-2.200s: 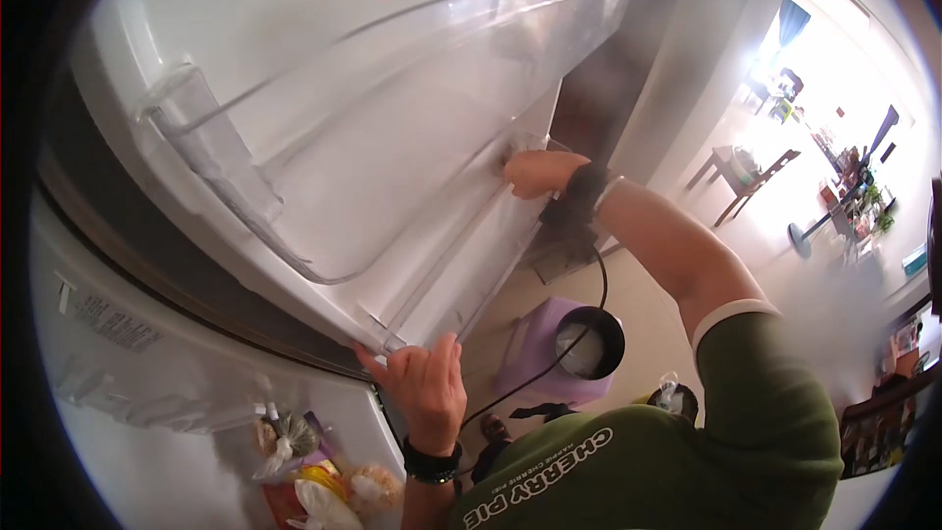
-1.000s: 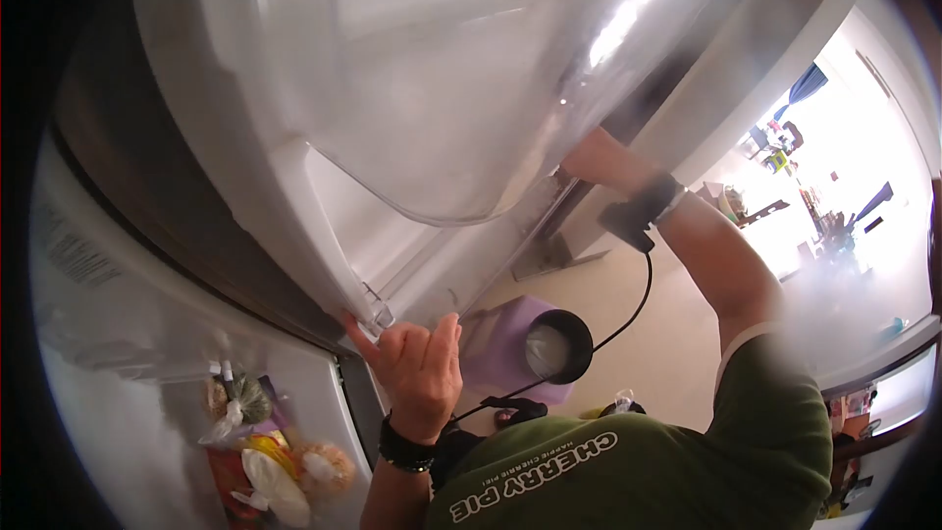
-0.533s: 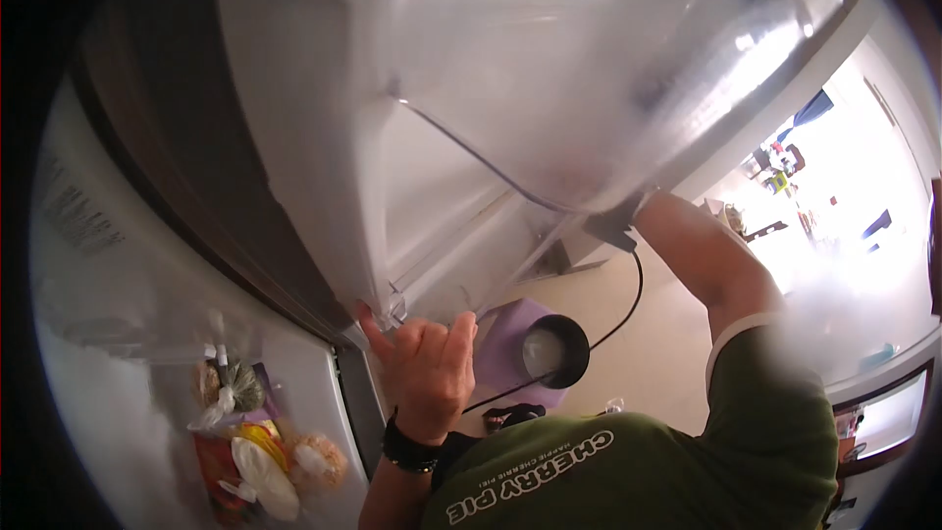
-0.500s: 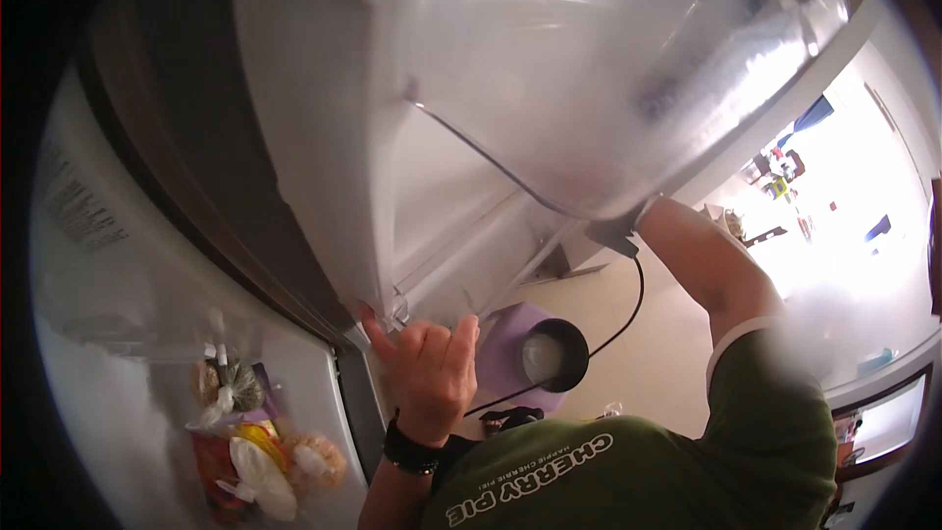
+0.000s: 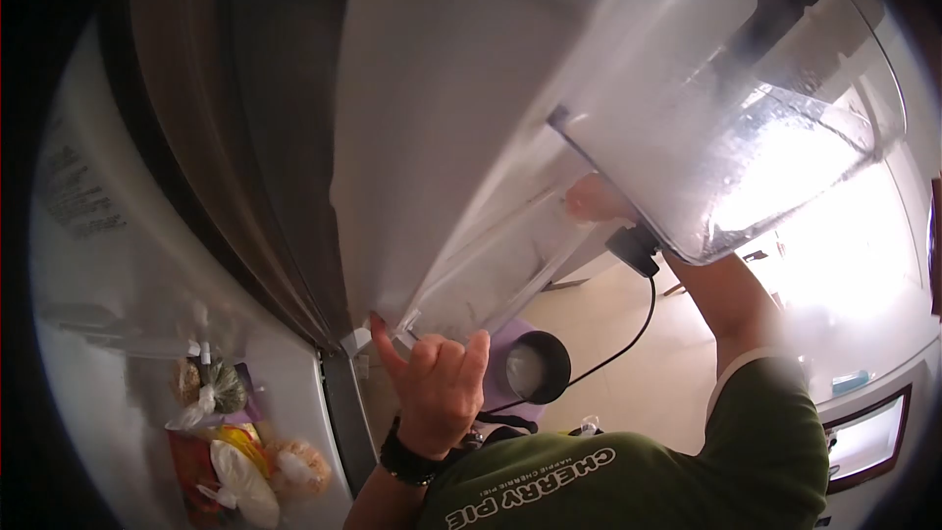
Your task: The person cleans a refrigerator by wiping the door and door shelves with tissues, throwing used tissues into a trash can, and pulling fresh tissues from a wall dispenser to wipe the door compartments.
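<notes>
A lower clear plastic door bin (image 5: 491,260) runs along the white inner side of the fridge door (image 5: 442,69). My left hand (image 5: 440,388), with a black band at its wrist, has its fingers curled over the bin's near end. Toward the bin's far end, my right hand (image 5: 596,199) is closed on it; the fingers look blurred and are partly hidden. A black device (image 5: 634,249) with a cable sits at my right wrist. Above that hand, a larger clear bin (image 5: 726,128) sticks out from the door and covers part of my right wrist.
Bagged foods (image 5: 240,476) lie on a white fridge surface (image 5: 93,412) at the lower left. Dark door seals (image 5: 265,137) stand beside it. Below the bin are a round dark-rimmed pot (image 5: 538,367) and a purple object (image 5: 502,342) at floor level. A dark-framed opening (image 5: 868,440) is at the right.
The upper clear bin and door have shifted right in view. My right hand, earlier hidden, now shows beyond the upper bin's edge. My left hand stays at the lower bin's near end.
</notes>
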Demonstrator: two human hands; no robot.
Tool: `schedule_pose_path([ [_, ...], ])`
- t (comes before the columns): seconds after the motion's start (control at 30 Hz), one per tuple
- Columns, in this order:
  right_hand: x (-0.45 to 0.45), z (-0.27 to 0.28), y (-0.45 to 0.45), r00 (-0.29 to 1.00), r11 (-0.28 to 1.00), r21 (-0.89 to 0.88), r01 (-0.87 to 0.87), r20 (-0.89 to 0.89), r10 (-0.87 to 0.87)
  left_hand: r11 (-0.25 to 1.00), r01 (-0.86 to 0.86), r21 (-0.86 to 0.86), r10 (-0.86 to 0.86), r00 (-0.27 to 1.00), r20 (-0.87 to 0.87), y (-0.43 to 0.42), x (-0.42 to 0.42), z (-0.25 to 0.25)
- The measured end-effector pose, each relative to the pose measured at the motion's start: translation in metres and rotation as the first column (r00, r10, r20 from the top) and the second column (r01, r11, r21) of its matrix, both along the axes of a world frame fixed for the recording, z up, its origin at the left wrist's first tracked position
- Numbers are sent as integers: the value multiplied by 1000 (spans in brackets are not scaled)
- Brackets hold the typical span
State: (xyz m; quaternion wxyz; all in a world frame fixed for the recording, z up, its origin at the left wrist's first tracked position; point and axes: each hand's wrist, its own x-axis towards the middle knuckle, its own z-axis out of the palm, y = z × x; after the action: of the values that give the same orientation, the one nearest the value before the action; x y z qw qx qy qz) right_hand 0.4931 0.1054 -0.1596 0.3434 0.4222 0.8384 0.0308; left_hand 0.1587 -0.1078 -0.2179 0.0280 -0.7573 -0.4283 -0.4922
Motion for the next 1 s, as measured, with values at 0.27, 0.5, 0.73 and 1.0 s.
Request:
schedule_pose_path([
  [0.27, -47, 12, -37, 972, 977, -36, 212, 110, -207, 999, 30, -18, -30, 999, 29, -6, -3, 1],
  [0.5, -138, 49, -95, 839, 902, -294, 315, -359, -410, 1000, 20, -5, -20, 999, 36, -9, -3, 0],
  [0.73, -176, 34, -109, 748, 878, -461, 127, -537, -390, 1000, 5, 23, -5, 1000, 12, -7, -3, 4],
  [1.0, -46, 29, -50, 548, 846, -61, 530, -736, -397, 998, -49, 42, 49, 999, -5, -1, 5, 4],
])
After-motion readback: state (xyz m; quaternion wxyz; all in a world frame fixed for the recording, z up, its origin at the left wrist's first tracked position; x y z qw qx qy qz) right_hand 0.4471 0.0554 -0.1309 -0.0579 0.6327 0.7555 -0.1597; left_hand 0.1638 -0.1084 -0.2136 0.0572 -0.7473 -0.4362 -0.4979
